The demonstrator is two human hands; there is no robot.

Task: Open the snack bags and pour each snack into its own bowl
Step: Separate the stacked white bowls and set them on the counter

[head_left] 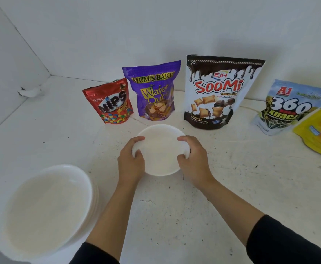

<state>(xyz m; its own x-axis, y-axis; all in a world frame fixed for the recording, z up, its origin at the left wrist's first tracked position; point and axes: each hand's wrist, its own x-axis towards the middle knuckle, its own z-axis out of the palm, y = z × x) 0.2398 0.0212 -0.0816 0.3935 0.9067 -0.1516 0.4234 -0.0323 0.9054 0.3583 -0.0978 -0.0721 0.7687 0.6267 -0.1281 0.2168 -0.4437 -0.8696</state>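
Both my hands hold a single white bowl [161, 155] at the middle of the speckled white surface [232, 191]. My left hand [131, 161] grips the bowl's left rim, fingers curled over the edge and into the bowl. My right hand [192, 159] grips the right rim in the same way. Black sleeves [289, 242] cover both forearms up to the wrist.

The bowl is just in front of the row of snack bags, between the purple bag and the dark one. Whether its base rests on the surface or is lifted slightly, I cannot tell. It holds nothing.

Behind it, five bags line the foot of the white wall [155, 31]. From my left they are a red Nips bag [108, 103], a purple Mum's Bake Wafer Qubes bag [153, 90], a tall brown-and-white Soomi bag [220, 92], a blue-and-white 360 Kuaci bag [287, 107] and a yellow bag [319, 130]. The frame's right edge cuts off the yellow bag. The first three stand upright, and the tops of the purple and Soomi bags are closed. The Kuaci and yellow bags tilt to the right, with the yellow one overlapping the Kuaci bag's right side.

A stack of white bowls [47, 210] sits near my left forearm, well apart from the bowl I hold, and the top bowl holds nothing.
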